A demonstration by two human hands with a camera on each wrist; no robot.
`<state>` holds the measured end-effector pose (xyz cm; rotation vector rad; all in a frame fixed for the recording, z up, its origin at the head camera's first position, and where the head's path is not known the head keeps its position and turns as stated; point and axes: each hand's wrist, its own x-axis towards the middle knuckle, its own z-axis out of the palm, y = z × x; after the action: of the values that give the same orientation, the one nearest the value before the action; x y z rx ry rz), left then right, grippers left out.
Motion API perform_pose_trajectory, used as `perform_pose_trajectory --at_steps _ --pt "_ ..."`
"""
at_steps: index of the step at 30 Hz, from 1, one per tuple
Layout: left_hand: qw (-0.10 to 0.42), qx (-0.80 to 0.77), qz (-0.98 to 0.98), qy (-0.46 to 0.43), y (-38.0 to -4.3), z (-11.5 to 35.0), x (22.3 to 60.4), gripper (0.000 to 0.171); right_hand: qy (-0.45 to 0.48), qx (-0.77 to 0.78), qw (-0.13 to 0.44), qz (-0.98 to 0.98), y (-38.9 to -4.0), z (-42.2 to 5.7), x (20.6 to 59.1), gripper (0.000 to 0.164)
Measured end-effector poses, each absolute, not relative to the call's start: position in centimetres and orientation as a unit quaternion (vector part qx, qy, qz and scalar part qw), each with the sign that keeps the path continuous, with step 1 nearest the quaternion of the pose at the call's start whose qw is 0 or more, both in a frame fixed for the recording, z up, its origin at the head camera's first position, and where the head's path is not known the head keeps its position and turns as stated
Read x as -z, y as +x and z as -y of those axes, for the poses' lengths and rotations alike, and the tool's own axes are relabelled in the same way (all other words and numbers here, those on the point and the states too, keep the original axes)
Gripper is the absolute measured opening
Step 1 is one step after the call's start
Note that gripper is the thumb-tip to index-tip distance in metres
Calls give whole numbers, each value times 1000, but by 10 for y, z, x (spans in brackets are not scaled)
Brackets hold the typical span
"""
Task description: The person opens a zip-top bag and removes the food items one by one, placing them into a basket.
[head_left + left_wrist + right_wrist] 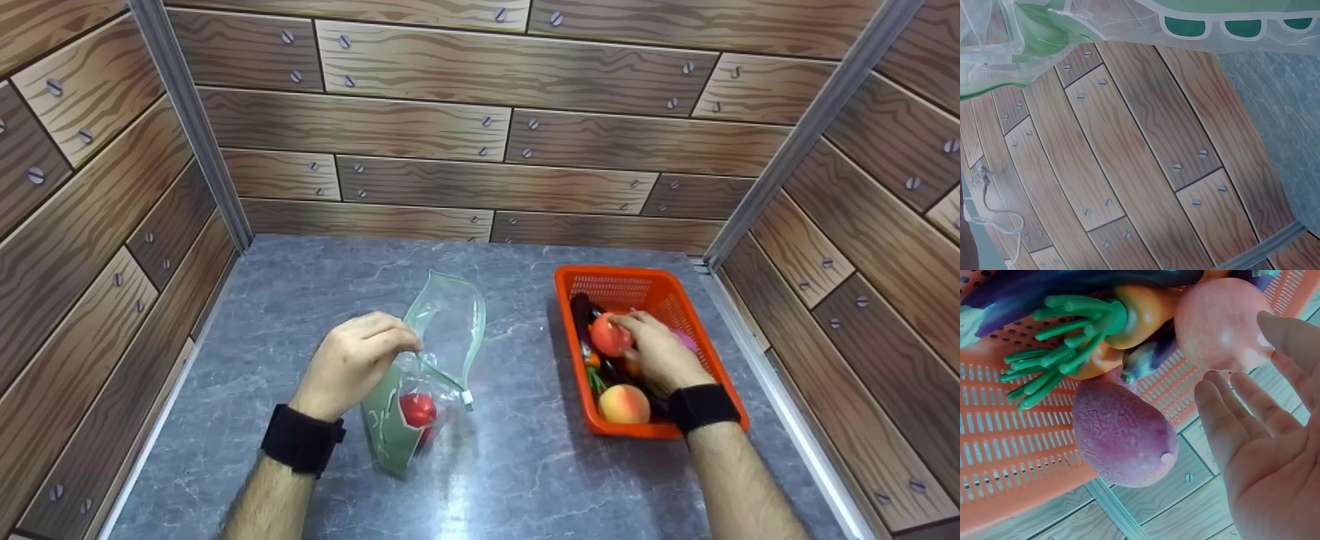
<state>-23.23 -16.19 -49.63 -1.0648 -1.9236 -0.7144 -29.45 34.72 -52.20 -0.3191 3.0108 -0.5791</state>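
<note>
My left hand [364,352] pinches the rim of a clear-and-green zip bag [386,431], whose mouth gapes open toward the back. Inside the bag sits a glossy red rounded item [418,409]. The bag's printed side [1230,34] crosses the top of the left wrist view. Over at the right, my right hand [660,349] reaches into an orange basket [739,409]. Its thumb and fingertips hold a round red fruit [1221,326] from opposite sides. Around that fruit lie a dark eggplant [581,311], carrots with green tops [1081,332] and a peach [624,405].
A bumpy purple-pink item [1123,433] lies beside the carrots in the basket. The grey marbled table [300,277] is enclosed by wood-patterned walls [487,127] at the back and both sides. A white slider [466,397] hangs on the bag's zip strip.
</note>
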Motion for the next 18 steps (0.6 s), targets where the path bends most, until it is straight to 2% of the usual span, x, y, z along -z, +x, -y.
perform_pose_trajectory --at_steps 3,18 --pt "407 285 758 -423 -233 162 496 26 -135 148 -12 -980 -295 -344 517 55" --pt "410 283 754 -427 -232 160 497 25 -196 191 -70 -959 -290 -303 479 58"
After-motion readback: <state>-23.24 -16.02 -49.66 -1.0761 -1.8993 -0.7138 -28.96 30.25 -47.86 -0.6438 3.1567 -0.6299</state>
